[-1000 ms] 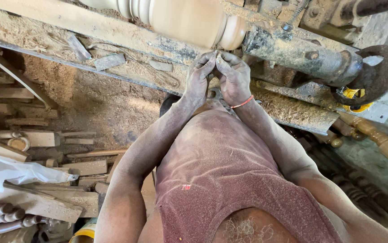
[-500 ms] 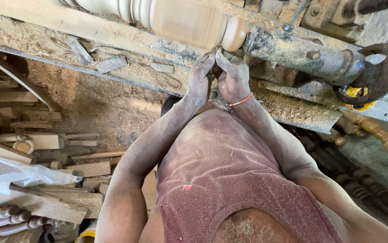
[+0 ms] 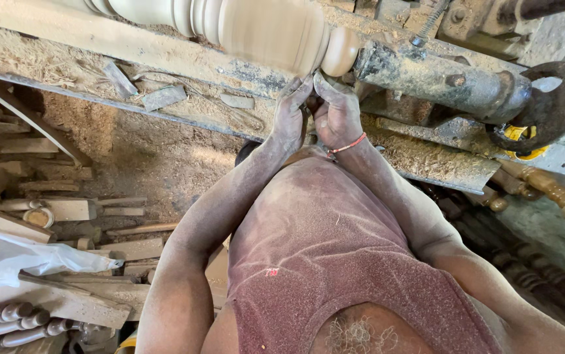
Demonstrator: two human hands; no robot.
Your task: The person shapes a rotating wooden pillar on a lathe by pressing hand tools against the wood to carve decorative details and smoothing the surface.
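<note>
Both hands up at the lathe: left hand (image 3: 290, 118) & right hand (image 3: 338, 115) pressed together, fingers curled; can't tell what they grip. Turned wooden spindle (image 3: 256, 29) sits just above them, long axis running left-right, rounded end beside the metal tailstock (image 3: 439, 75)

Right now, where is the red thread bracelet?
In the head view, the red thread bracelet circles the right hand's wrist, just below the turned wooden piece on the lathe.

Both hands (image 3: 314, 115) meet under the turned spindle (image 3: 256, 26); offcuts (image 3: 66, 210) lie left
</note>
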